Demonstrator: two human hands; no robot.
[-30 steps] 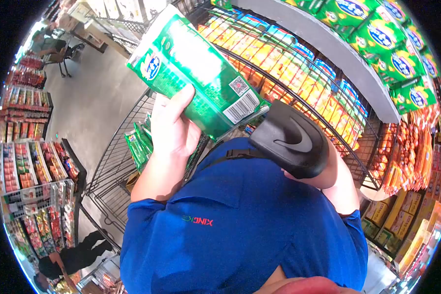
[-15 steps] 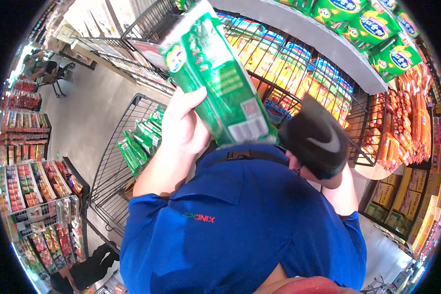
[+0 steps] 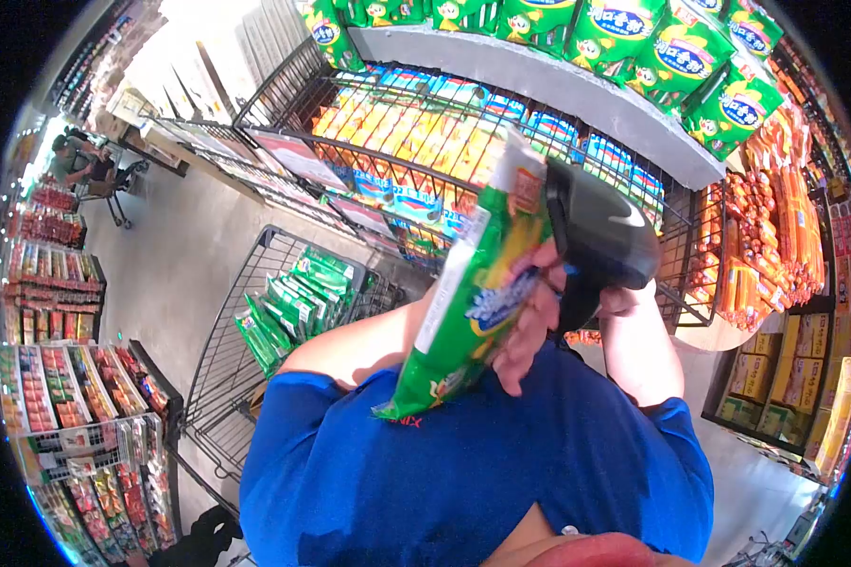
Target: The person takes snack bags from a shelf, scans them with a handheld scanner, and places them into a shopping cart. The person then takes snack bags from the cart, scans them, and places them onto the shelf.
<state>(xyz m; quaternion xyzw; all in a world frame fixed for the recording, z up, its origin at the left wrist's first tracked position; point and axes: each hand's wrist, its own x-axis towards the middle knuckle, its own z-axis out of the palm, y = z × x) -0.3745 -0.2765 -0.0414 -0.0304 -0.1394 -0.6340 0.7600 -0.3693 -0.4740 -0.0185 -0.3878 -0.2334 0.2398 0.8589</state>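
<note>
My left hand (image 3: 525, 345) is closed around a green plastic packet (image 3: 459, 317) with a printed front, and its fingers show along the packet's right side. The packet is tilted in front of my chest, its upper end blurred. On the right, my right hand (image 3: 626, 300) grips a black handheld scanner (image 3: 603, 231), whose body hides most of the fingers. Scanner and packet are very close; I cannot tell whether they touch. Beyond my left forearm is a wire shopping cart (image 3: 216, 354) with several similar green packets (image 3: 298, 302) in it.
Ahead stands a black wire rack (image 3: 274, 99) of yellow and blue packets (image 3: 397, 118). Green packets (image 3: 681, 52) line the grey ledge (image 3: 539, 71) above. Sausages (image 3: 785, 227) are stacked at right. Product shelves (image 3: 76, 378) and a distant person (image 3: 74, 161) with a cart are at left.
My left hand has lowered the packet, moved it right and turned it, so its barcode side no longer shows. The scanner is now close beside the packet's upper part. More of the cart shows.
</note>
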